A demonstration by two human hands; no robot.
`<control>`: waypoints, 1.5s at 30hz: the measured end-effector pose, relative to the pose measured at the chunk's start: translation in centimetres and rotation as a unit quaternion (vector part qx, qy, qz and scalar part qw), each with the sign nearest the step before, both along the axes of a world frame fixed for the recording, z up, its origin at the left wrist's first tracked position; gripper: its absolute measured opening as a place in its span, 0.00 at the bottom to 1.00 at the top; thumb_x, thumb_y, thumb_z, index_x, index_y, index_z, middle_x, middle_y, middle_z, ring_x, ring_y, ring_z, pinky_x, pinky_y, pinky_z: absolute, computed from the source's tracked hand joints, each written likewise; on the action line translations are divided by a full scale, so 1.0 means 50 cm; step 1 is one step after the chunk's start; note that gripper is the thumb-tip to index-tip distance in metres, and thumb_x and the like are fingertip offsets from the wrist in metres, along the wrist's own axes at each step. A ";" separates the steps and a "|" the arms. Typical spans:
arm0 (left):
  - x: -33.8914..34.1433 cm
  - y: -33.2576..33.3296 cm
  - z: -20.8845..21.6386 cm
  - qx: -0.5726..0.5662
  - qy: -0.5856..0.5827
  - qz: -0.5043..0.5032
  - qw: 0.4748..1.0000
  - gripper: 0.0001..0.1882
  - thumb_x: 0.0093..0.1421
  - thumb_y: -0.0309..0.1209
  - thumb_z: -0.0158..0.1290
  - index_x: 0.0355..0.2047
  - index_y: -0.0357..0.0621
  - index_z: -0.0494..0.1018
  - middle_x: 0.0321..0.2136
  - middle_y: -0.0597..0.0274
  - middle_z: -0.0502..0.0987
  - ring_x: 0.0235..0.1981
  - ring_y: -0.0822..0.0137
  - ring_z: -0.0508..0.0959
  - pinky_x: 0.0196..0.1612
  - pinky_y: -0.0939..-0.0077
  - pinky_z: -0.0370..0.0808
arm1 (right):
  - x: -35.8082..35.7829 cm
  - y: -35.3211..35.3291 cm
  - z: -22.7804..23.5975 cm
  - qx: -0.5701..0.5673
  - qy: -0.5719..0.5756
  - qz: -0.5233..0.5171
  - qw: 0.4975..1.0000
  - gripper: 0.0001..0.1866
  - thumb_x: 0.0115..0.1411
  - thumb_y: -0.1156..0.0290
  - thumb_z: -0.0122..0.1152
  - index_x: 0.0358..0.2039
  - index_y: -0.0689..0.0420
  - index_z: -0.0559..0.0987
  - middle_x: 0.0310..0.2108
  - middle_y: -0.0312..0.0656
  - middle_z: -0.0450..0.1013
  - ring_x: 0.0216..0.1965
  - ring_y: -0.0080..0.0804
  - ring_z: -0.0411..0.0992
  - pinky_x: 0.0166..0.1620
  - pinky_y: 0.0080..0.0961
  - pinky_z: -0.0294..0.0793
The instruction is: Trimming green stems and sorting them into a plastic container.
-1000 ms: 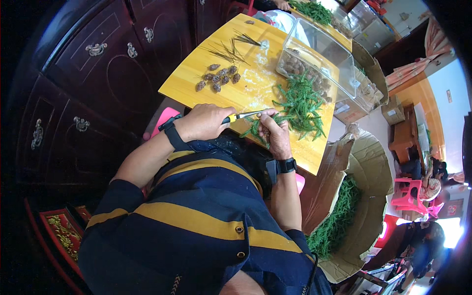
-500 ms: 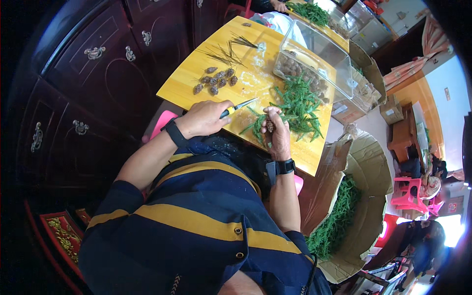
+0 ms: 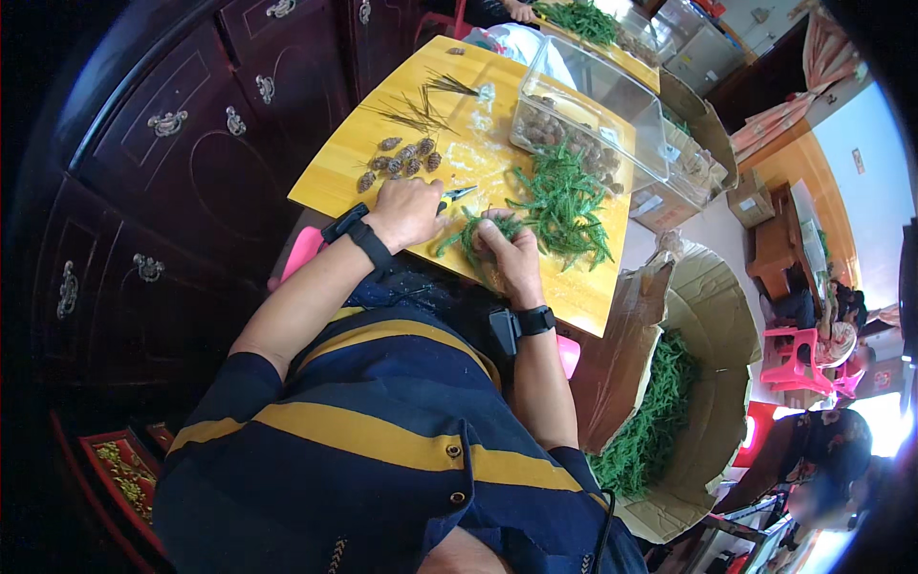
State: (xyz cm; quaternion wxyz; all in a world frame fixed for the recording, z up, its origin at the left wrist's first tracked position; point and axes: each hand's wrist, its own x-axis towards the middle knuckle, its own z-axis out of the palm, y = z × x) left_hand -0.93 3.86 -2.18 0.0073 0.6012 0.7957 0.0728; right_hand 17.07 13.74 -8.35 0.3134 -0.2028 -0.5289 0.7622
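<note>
My left hand (image 3: 409,212) is closed around needle-nose pliers (image 3: 461,193) with black and yellow handles, their tips angled toward the far right. Close by, over the table's near edge, my right hand (image 3: 514,258) pinches a green artificial pine sprig (image 3: 470,235); its thumb presses on top and the needles spread out to the left. Whatever else lies under those fingers is hidden. Beyond my left hand a cluster of brown pine cones (image 3: 413,165) rests on the yellow table (image 3: 330,177). A loose heap of green sprigs (image 3: 564,206) lies just past my right hand.
A clear plastic bin (image 3: 650,143) holding more pine cones stands at the table's far right. Thin dark wires (image 3: 416,110) lie at the back left. At right, a large cardboard box (image 3: 712,354) contains greenery (image 3: 660,421). Dark cabinets (image 3: 191,201) line the left side.
My left hand with the pliers has turned, showing more of its back. The pine cone visible in my right hand earlier is now hidden by fingers and sprig. The whole view has shifted slightly.
</note>
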 end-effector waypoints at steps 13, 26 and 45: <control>-0.004 0.058 -0.041 0.103 -0.011 0.002 0.995 0.17 0.54 0.41 0.62 0.34 0.40 0.78 0.29 0.47 0.81 0.34 0.50 0.82 0.38 0.57 0.79 | 0.014 0.014 0.017 0.452 -0.221 -0.335 0.797 0.22 0.56 0.71 0.71 0.50 0.60 0.76 0.38 0.38 0.74 0.38 0.21 0.71 0.41 0.18 0.72; -0.103 -0.020 -0.013 0.202 -0.027 0.061 0.977 0.10 0.55 0.31 0.60 0.37 0.43 0.78 0.36 0.53 0.79 0.40 0.51 0.80 0.42 0.56 0.77 | 0.192 0.114 0.030 0.260 -0.153 -0.387 0.871 0.09 0.60 0.72 0.66 0.41 0.60 0.81 0.37 0.34 0.75 0.31 0.20 0.71 0.38 0.19 0.73; -0.127 -0.011 -0.041 0.136 -0.043 0.025 0.989 0.08 0.56 0.31 0.58 0.36 0.44 0.79 0.36 0.52 0.79 0.42 0.51 0.80 0.44 0.54 0.77 | 0.202 0.131 0.009 0.454 -0.366 -0.362 0.727 0.13 0.48 0.67 0.72 0.33 0.59 0.82 0.32 0.45 0.75 0.35 0.41 0.74 0.41 0.34 0.74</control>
